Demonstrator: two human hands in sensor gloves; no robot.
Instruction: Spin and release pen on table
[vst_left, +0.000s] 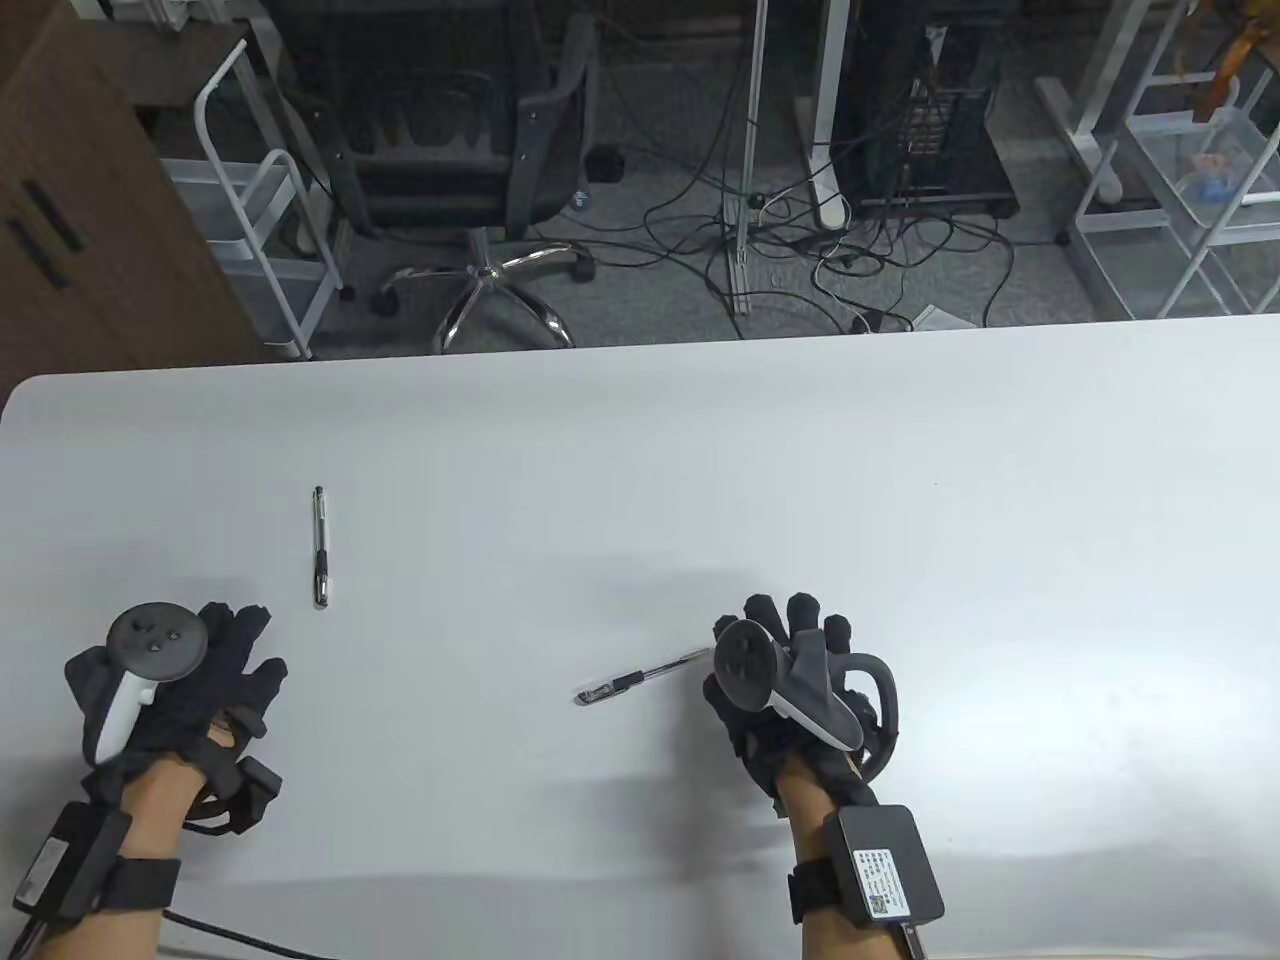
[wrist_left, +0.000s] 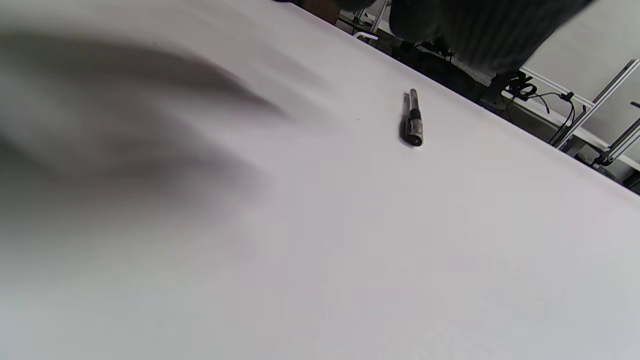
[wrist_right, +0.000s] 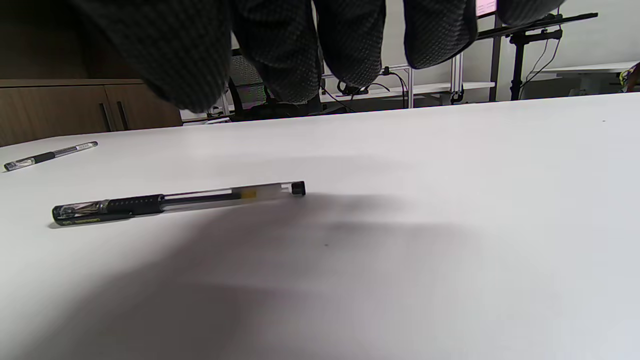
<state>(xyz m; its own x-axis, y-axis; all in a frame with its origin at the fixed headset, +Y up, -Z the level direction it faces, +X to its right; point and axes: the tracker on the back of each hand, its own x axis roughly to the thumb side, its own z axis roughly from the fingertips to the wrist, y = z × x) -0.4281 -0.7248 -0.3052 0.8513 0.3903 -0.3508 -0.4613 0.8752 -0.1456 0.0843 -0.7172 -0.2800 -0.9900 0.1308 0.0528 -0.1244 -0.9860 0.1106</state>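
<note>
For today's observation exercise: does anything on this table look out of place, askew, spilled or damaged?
Nothing stands out. Two pens lie flat on the white table: one beyond the left hand, one slanted beside the right hand, whose fingers hang above it without touching. Both pens look intact; nothing is spilled.

Office or lab workspace, white table (vst_left: 900, 450), black swivel chair (vst_left: 470, 160), tangled floor cables (vst_left: 800, 240), wire trolleys (vst_left: 1180, 180)

Pen (wrist_left: 413, 120) lying flat on white table (wrist_left: 350, 250), dark gloved fingers (wrist_left: 480, 30) above
</note>
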